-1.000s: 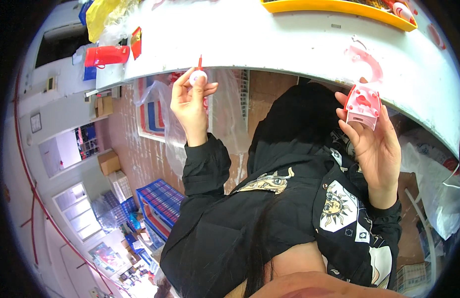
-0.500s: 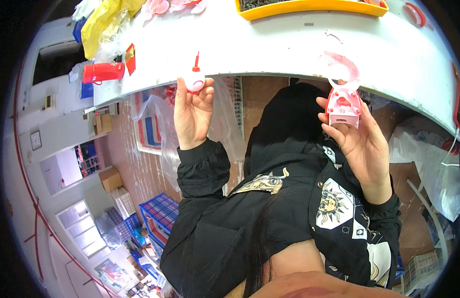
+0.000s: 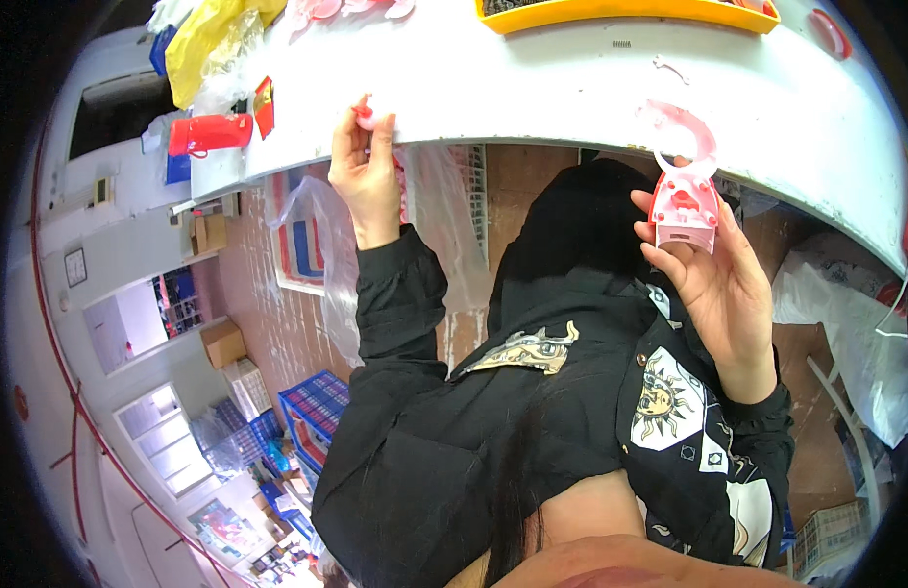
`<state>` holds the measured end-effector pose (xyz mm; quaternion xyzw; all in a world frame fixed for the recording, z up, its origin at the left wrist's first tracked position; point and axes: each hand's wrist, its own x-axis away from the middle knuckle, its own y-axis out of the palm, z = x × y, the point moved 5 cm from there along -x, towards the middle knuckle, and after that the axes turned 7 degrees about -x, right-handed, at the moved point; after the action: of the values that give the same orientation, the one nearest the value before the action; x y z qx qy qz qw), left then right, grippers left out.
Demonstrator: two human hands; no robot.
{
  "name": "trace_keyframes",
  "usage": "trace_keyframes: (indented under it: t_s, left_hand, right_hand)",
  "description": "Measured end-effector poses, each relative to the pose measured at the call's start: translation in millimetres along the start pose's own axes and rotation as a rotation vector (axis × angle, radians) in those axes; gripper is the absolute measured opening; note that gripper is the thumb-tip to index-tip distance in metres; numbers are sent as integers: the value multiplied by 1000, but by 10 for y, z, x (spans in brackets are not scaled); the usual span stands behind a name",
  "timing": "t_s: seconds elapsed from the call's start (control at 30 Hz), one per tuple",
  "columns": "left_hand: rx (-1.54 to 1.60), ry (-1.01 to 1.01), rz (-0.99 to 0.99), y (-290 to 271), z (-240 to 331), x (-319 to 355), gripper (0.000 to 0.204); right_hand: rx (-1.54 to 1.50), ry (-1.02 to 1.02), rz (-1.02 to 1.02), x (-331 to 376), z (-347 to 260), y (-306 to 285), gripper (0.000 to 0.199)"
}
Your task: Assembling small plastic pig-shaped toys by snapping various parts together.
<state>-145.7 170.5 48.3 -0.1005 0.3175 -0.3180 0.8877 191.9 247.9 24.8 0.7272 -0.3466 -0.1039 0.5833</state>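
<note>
Head view: yellow tray [image 3: 625, 13] and spring [image 3: 621, 43] lie beyond the right hand [image 3: 723, 292].

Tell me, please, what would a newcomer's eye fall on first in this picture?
The pink and red plastic part in the right hand would probably draw the eye first, near the edge of the white table. Next might come the smaller pink and red piece in the left hand, farther left. Beyond them, a yellow tray stands out at the picture's top edge.
</note>
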Motion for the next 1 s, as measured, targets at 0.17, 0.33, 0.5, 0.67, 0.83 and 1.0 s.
trace_keyframes:
  t_s: [0.17, 0.33, 0.5, 0.67, 0.83, 1.0]
  left_hand:
    - [145, -91, -94, -61, -80, -82, 36]
    - [315, -193, -328, 430, 1041, 151, 51]
    - [83, 404, -900, 937, 1608, 201, 47]
    - [-209, 653, -922, 1073, 1778, 159, 48]
    - [-218, 773, -843, 1128, 1871, 137, 41]
    - [-215, 833, -919, 1194, 1926, 198, 42]
  right_hand:
    - [9, 25, -54, -8, 47, -9, 50]
    - [-24, 62, -95, -44, 185, -26, 47]
    - [-53, 28, -72, -29, 205, -49, 47]
    - [-38, 7, -113, 38, 194, -70, 50]
    - [-25, -3, -125, 76, 155, -86, 50]
    - [-16, -12, -131, 82, 156, -61, 50]
